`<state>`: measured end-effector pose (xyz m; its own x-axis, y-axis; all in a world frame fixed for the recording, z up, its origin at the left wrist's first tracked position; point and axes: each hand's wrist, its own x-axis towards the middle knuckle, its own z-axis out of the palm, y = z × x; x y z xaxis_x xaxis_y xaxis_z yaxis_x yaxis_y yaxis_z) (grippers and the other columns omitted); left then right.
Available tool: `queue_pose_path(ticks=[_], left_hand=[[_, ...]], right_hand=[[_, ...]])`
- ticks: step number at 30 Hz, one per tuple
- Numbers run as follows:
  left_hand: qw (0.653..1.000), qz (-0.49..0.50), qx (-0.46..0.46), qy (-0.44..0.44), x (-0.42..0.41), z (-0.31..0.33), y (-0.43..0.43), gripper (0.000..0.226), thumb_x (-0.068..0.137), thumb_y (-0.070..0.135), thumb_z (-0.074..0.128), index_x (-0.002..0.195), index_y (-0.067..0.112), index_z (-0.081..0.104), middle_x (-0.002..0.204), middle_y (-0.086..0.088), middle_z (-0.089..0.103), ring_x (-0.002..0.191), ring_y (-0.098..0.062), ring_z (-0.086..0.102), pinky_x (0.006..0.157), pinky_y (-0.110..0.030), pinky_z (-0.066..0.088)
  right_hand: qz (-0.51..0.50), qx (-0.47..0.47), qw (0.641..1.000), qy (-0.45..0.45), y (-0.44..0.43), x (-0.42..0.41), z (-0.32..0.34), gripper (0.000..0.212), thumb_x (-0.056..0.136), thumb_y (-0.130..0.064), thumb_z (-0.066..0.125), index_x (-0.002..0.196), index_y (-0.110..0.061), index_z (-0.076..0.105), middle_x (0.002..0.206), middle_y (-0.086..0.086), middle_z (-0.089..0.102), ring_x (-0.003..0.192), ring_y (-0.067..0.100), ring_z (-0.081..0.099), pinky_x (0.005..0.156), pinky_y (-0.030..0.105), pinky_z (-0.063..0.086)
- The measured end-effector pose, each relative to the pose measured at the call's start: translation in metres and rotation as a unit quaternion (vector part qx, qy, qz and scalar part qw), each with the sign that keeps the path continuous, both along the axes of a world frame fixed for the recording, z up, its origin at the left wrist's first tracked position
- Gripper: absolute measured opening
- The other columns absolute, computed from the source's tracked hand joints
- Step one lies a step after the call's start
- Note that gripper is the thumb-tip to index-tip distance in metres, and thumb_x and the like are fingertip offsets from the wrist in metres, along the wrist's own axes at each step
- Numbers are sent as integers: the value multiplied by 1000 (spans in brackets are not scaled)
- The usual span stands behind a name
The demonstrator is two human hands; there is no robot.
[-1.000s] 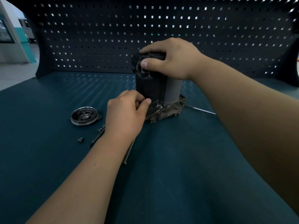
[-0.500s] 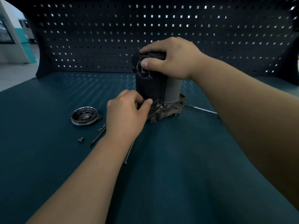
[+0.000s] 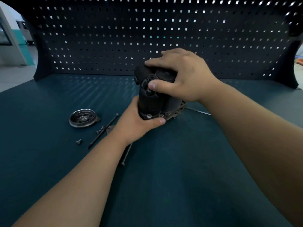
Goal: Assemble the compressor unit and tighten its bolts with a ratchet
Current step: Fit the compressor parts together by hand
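The dark compressor unit stands upright on the bench, slightly tilted, with a metal base plate under it. My right hand grips its top, thumb on the front face. My left hand wraps round its lower left side, thumb along the base. A round metal end cover lies to the left. Beside it lie a long dark bolt, a short bolt and another long bolt partly hidden under my left forearm.
A dark pegboard closes off the back of the teal bench. A thin metal rod lies right of the compressor behind my right forearm. An open floor area shows at the far left.
My left hand has gone from pinching at the compressor's side to wrapping round its base. The unit has tipped a little, showing more of its top. My right hand stays on top.
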<state>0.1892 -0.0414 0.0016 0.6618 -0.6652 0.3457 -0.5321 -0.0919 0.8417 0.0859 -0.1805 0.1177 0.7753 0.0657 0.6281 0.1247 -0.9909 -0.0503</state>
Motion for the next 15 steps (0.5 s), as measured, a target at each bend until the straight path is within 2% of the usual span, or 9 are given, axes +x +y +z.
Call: queue_pose_path(ticks=[3, 7, 9, 11, 13, 15], left_hand=[[1000, 6, 15, -14, -2, 4, 2, 80, 52, 57, 79, 121, 41, 41, 118, 20, 57, 105, 10, 54, 86, -17, 45], [1000, 18, 0, -6, 0, 12, 1, 54, 56, 70, 57, 98, 37, 49, 96, 16, 61, 86, 7, 57, 70, -19, 43], [999, 32, -9, -12, 1, 12, -3, 43, 63, 67, 60, 88, 33, 49, 85, 14, 60, 74, 9, 55, 62, -14, 39], [998, 51, -25, -13, -2, 11, -12, 36, 72, 56, 71, 83, 31, 48, 82, 12, 59, 67, 12, 54, 54, -9, 37], [996, 77, -47, 3, -5, 12, -19, 38, 69, 53, 72, 81, 26, 48, 79, 9, 59, 62, 11, 53, 51, -9, 37], [993, 101, -60, 23, -7, 16, -22, 45, 63, 58, 71, 80, 23, 50, 77, 8, 61, 60, 9, 55, 50, -12, 37]], right_hand=[[11, 8, 1000, 12, -3, 0, 4, 68, 74, -67, 41, 130, -31, 59, 115, -3, 67, 123, 21, 50, 93, 27, 35], [36, -3, 999, 40, -16, 3, 11, 70, 78, -65, 42, 136, -26, 53, 128, 0, 58, 120, 19, 52, 95, 31, 42], [46, -23, 998, 31, -25, 4, 12, 79, 78, -64, 45, 142, -17, 44, 141, 7, 44, 122, 24, 49, 96, 35, 43], [40, -32, 999, -6, -34, 5, 12, 92, 76, -68, 48, 144, -8, 35, 146, 15, 32, 129, 32, 41, 103, 44, 39], [9, 20, 999, -23, -40, 10, 11, 100, 71, -71, 49, 147, -9, 29, 149, 14, 29, 136, 31, 33, 110, 49, 32], [-17, 165, 986, -13, -34, 15, 5, 96, 72, -68, 49, 149, -17, 22, 151, 6, 29, 138, 22, 30, 111, 45, 31]])
